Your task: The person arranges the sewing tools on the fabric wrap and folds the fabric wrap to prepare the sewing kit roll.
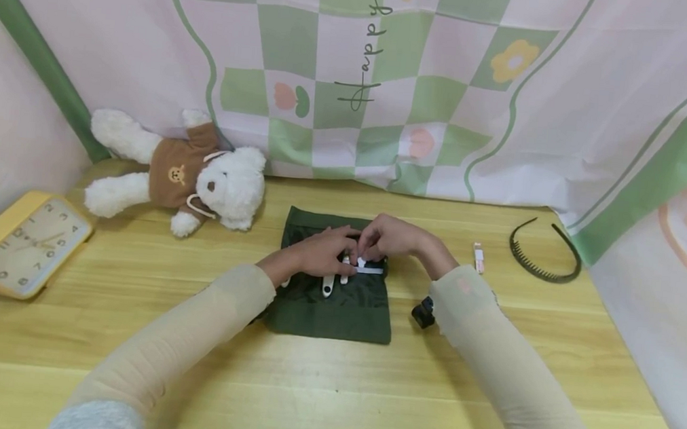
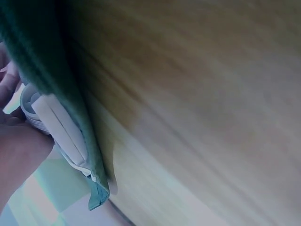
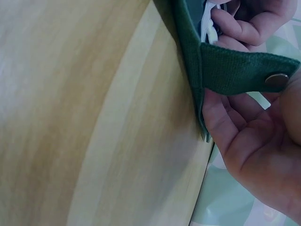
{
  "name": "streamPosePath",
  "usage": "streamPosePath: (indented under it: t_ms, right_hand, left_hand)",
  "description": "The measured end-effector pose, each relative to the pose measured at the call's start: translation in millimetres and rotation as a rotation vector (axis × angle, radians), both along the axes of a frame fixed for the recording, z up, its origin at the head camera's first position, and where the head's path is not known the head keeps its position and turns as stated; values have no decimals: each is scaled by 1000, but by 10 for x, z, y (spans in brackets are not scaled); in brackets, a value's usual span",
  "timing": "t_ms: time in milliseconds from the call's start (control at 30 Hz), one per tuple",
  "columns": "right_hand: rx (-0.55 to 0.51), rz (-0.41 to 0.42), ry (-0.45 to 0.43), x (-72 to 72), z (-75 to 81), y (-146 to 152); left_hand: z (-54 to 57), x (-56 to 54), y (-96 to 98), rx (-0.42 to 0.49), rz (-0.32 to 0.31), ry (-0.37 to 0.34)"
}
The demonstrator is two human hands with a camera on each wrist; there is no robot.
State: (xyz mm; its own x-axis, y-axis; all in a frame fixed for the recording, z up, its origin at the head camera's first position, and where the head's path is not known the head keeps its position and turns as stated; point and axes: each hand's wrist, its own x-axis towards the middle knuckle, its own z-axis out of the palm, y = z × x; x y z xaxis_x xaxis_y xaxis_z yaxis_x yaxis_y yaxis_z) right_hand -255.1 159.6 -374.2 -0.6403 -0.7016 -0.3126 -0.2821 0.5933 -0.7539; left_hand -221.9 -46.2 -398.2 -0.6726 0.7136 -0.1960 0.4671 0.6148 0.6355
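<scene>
A dark green cloth organizer (image 1: 327, 325) lies unfolded on the table, with several white items tucked into it. My left hand (image 1: 324, 252) reaches across its upper middle, fingers bent down at a small white piece (image 1: 362, 262). From the other side my right hand (image 1: 392, 238) pinches at that same piece, whose kind is hidden by the fingers. A green strap with a metal snap (image 3: 276, 79) stands up beside my right hand in the right wrist view. In the left wrist view, a coiled white cable (image 2: 30, 101) and a white block (image 2: 59, 127) sit against the green cloth.
A plush bear (image 1: 175, 176) in a brown top lies at the back left, near a yellow clock (image 1: 28, 241). To the right are a small white and pink item (image 1: 478, 257) and a dark headband (image 1: 543, 276). A checked curtain (image 1: 345, 51) hangs behind the table.
</scene>
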Motion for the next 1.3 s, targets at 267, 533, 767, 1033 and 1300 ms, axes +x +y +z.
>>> streamPosePath:
  t_ms: [267, 533, 767, 1033, 1300]
  right_hand:
    - [8, 48, -18, -11, -14, -27]
    - [-5, 47, -15, -5, -18, -15]
    - [-19, 35, -34, -6, -40, 22]
    - [-25, -34, -8, 10, -37, 44]
    - [-73, -146, 143, 9, -14, 170]
  left_hand:
    - [1, -11, -8, 22, 4, -6]
    - [1, -11, 1, 9, 17, -7]
    - [-2, -5, -2, 9, 30, -14]
    - [-2, -3, -9, 26, 55, -34]
    - [-6, -11, -9, 45, 73, -20]
